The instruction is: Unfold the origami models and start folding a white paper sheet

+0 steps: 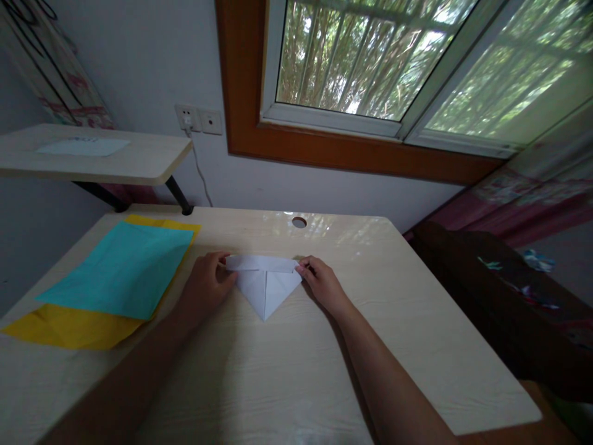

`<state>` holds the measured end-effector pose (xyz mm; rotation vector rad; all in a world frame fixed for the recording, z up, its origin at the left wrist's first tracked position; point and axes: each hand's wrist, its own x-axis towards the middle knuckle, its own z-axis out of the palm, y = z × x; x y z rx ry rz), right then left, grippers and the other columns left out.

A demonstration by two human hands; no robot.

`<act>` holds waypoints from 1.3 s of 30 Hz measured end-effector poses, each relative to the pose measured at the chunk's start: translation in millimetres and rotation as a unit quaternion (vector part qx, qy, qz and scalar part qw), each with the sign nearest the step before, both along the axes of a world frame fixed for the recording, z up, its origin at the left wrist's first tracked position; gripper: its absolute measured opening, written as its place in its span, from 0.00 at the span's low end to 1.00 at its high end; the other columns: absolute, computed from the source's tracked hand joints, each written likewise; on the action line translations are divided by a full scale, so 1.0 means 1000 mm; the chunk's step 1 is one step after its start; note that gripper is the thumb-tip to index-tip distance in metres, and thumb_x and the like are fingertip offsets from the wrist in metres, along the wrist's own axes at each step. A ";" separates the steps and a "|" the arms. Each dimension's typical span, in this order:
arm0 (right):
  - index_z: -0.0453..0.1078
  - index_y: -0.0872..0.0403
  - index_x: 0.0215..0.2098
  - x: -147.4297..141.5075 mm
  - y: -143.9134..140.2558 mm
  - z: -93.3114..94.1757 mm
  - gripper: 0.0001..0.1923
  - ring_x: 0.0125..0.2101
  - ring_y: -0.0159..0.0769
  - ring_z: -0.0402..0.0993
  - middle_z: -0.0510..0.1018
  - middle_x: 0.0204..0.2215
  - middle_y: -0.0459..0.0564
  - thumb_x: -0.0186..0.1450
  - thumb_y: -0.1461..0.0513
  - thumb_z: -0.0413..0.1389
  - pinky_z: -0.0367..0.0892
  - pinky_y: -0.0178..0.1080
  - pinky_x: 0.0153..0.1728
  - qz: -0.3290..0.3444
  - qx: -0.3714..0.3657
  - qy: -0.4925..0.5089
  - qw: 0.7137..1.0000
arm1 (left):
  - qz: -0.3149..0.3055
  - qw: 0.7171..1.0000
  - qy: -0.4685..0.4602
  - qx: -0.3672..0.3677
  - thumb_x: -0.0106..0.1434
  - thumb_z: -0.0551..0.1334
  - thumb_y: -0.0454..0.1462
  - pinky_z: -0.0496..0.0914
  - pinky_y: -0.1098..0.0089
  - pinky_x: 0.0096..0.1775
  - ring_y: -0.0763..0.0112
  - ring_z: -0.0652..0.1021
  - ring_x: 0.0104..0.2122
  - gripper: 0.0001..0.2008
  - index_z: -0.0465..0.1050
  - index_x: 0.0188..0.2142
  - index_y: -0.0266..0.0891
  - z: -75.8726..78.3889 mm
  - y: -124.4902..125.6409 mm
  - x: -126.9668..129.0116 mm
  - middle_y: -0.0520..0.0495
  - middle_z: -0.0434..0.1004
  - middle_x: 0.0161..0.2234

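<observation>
A pale, wood-grain worktop (287, 377) fills the lower part of the view, glossy where daylight falls on it; a round cable hole (299, 222) sits near its far edge; behind it a grey-white wall carries a double wall socket (198, 119) with a white cable (200, 170) hanging down from it; above and to the right a window (370, 62) in a brown wooden frame shows bars and green trees outside; a raised shelf (92, 157) on dark legs juts in from the left with a white sheet (83, 146) lying on it; to the right of the worktop lies a dark, patterned cloth (500, 296), with pink patterned fabric (523, 204) behind it.

On the left part of the worktop a turquoise sheet (125, 269) lies over a yellow sheet (69, 327), well apart from the hands' work; nothing stands between the hands and the paper.

The folded white paper (266, 284) lies flat at the middle of the worktop, its top edge folded into a narrow band and its lower part tapering to a point towards the person; the left hand (208, 287) pinches the band's left end with narrow fingers, thumb on top; the right hand (322, 284) grips the band's right end the same way, fingers closed on the paper.
</observation>
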<state>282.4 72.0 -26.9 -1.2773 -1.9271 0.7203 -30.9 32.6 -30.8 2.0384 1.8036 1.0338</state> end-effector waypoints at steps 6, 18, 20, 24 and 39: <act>0.69 0.50 0.37 0.000 -0.002 0.003 0.10 0.34 0.39 0.70 0.76 0.32 0.48 0.70 0.54 0.52 0.63 0.38 0.36 -0.006 -0.016 0.008 1.000 | 0.001 0.998 -0.039 -0.051 0.60 0.64 0.42 0.72 0.58 0.45 0.61 0.75 0.39 0.18 0.67 0.49 0.41 0.005 -0.004 0.005 0.45 0.74 0.40; 0.69 0.51 0.37 0.001 -0.002 0.006 0.12 0.32 0.37 0.71 0.76 0.30 0.46 0.70 0.51 0.52 0.65 0.38 0.35 -0.021 -0.028 0.045 0.998 | -0.103 0.993 0.028 -0.057 0.65 0.60 0.39 0.68 0.62 0.40 0.62 0.73 0.36 0.05 0.72 0.37 0.41 0.011 -0.002 0.003 0.47 0.74 0.34; 0.69 0.51 0.37 0.001 -0.002 0.005 0.12 0.32 0.37 0.71 0.75 0.30 0.46 0.69 0.51 0.53 0.64 0.38 0.35 -0.024 -0.033 0.044 0.998 | -0.114 0.992 0.033 -0.053 0.65 0.60 0.39 0.68 0.62 0.42 0.62 0.73 0.38 0.05 0.73 0.37 0.41 0.013 -0.003 0.004 0.47 0.75 0.36; 0.70 0.51 0.39 0.002 -0.001 0.005 0.12 0.32 0.37 0.71 0.75 0.31 0.45 0.68 0.52 0.55 0.65 0.38 0.36 -0.024 -0.040 0.049 0.998 | -0.117 0.992 0.030 -0.047 0.66 0.61 0.39 0.68 0.61 0.45 0.61 0.74 0.40 0.06 0.75 0.37 0.41 0.014 -0.003 0.003 0.47 0.75 0.37; 0.74 0.51 0.35 0.009 -0.001 0.010 0.10 0.34 0.38 0.73 0.79 0.32 0.47 0.66 0.54 0.58 0.66 0.39 0.38 0.056 -0.065 0.057 0.995 | -0.080 0.994 -0.010 -0.071 0.64 0.60 0.39 0.70 0.65 0.37 0.65 0.76 0.33 0.12 0.72 0.47 0.41 0.008 -0.003 0.003 0.49 0.75 0.34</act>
